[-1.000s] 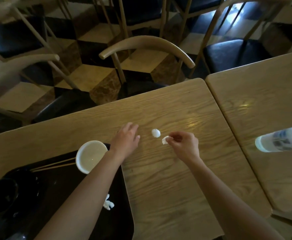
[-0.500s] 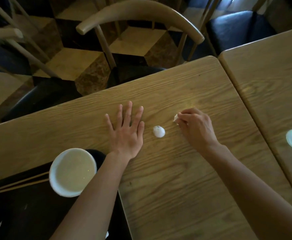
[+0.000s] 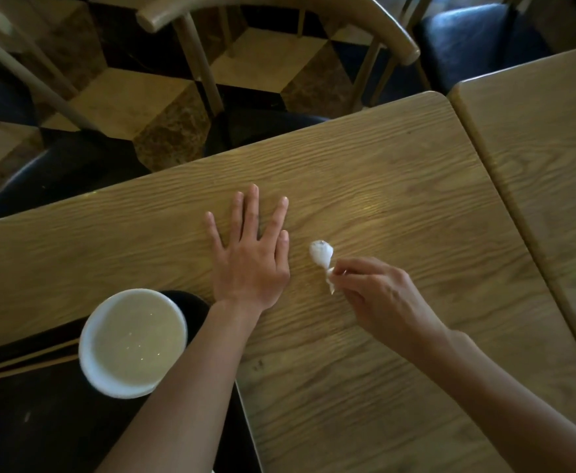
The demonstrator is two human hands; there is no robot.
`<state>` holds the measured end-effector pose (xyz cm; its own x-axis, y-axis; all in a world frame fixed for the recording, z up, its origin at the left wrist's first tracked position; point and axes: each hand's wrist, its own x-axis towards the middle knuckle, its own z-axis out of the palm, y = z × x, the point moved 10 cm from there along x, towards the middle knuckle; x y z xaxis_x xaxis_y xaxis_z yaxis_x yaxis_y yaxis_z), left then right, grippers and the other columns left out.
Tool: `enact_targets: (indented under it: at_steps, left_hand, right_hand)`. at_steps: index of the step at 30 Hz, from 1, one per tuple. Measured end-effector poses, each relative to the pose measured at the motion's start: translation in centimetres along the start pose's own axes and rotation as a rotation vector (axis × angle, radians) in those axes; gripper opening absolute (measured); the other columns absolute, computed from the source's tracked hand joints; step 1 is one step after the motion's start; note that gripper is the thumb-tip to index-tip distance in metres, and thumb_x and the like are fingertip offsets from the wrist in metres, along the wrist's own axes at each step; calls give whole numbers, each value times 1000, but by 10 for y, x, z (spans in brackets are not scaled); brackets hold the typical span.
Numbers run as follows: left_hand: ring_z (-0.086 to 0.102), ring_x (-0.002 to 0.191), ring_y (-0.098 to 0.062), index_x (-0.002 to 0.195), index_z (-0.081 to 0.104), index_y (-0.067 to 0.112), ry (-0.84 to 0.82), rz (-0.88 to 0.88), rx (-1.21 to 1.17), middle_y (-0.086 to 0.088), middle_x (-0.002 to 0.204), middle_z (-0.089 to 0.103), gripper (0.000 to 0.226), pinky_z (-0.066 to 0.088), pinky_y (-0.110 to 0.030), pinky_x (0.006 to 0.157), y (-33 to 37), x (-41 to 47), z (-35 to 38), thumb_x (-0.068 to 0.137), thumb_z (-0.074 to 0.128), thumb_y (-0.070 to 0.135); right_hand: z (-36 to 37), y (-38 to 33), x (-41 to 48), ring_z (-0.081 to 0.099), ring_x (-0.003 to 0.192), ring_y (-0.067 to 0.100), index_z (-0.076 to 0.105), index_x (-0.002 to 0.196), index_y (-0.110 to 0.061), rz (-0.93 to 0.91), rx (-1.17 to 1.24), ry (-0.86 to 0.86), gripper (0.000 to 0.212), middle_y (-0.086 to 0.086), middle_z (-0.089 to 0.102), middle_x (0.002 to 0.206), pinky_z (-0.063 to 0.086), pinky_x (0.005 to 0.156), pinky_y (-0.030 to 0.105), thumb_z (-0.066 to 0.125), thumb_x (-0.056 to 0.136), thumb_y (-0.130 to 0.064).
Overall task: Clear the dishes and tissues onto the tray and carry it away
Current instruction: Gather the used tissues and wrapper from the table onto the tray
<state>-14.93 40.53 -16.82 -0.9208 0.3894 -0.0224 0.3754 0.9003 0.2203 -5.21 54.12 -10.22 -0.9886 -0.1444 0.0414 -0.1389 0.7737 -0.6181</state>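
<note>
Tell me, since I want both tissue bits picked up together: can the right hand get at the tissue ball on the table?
Probably yes. The right hand, already pinching a small tissue scrap, sits right beside the tissue ball, with only bare table around it. The left hand lies flat, off to the side.

Tissue ball [image 3: 321, 253]: white, crumpled, on the counter [image 3: 365, 186].
Tissue scrap [image 3: 331, 280]: white, pinched in fingertips, touching the ball.
Bowl [image 3: 133, 343]: white, upright, on tray.
Tray [image 3: 23, 421]: black, at counter's near-left edge.
Chopsticks [image 3: 23, 361]: lying on tray.
</note>
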Motion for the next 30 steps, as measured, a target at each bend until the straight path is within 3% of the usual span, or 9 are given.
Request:
enact_targets:
  at_steps: [2, 5, 8, 11, 17, 22, 24, 28, 30]
  left_hand:
    - [3, 156, -25, 159, 20, 39, -2, 9, -6, -6, 170, 13, 54, 2, -65, 119, 0, 0, -1, 105, 22, 45]
    - [3, 156, -25, 159, 19, 39, -17, 15, -1, -5, 170, 12, 54, 3, -66, 119, -1, 0, 0, 106, 18, 46]
    - [0, 156, -24, 160, 14, 41, -39, 5, 6, -4, 171, 8, 54, 1, -66, 119, -2, -1, 3, 106, 14, 49]
    - [-3, 156, -24, 160, 10, 43, -60, -3, 23, -2, 171, 2, 54, -1, -66, 119, -2, 1, 6, 106, 12, 50]
    - [-8, 156, -22, 159, 5, 44, -90, -19, 24, -1, 171, -5, 54, -6, -64, 119, -4, 2, 5, 105, 9, 51]
    - [-9, 156, -23, 160, 7, 41, -113, -19, 7, -2, 171, -6, 56, -7, -65, 118, -2, 2, 5, 105, 13, 49]
    - [-10, 156, -22, 160, 6, 41, -115, -18, 9, -2, 171, -6, 56, -7, -65, 118, -2, 2, 5, 105, 12, 50]
    - [-12, 155, -23, 159, 2, 43, -130, -18, 23, -1, 171, -10, 56, -8, -65, 118, -4, 2, 7, 104, 7, 51]
    - [-14, 155, -23, 159, -1, 44, -136, -20, 35, -1, 170, -12, 56, -8, -66, 118, -5, 2, 9, 104, 6, 52]
  right_hand:
    - [0, 0, -2, 71, 89, 10, 81, 91, -10, -2, -3, -40, 22, -1, 76, 102, 55, 79, 18, 76, 82, 9]
    - [-29, 22, 6, 71, 86, 7, 82, 91, -10, 95, -28, 110, 20, 2, 78, 100, 48, 80, 6, 79, 81, 6]
    - [-55, 53, 21, 73, 89, 18, 81, 100, -9, 249, -98, 241, 20, 7, 77, 105, 49, 80, 14, 77, 84, 2]
    - [-50, 57, 36, 73, 89, 21, 81, 101, -9, 284, -116, 222, 19, 8, 77, 103, 46, 81, 15, 75, 85, 0]
    - [-19, 13, 30, 72, 79, 26, 81, 91, -2, 29, -73, 109, 23, 10, 77, 90, 60, 69, 40, 71, 80, 16]
    - [2, -6, -2, 71, 86, 24, 80, 94, -6, -94, -2, -95, 31, 6, 77, 98, 59, 74, 40, 72, 77, 19]
    - [-1, -6, -3, 72, 87, 22, 81, 94, -7, -102, -7, -129, 33, 6, 77, 98, 60, 76, 35, 73, 75, 19]
    - [-45, 24, 27, 68, 85, 4, 82, 92, -7, 43, -43, 142, 24, 5, 79, 93, 44, 81, 1, 73, 81, 13]
    - [-53, 39, 46, 70, 87, 9, 82, 98, -9, 144, -65, 183, 23, 5, 79, 95, 45, 83, 5, 70, 86, 7]
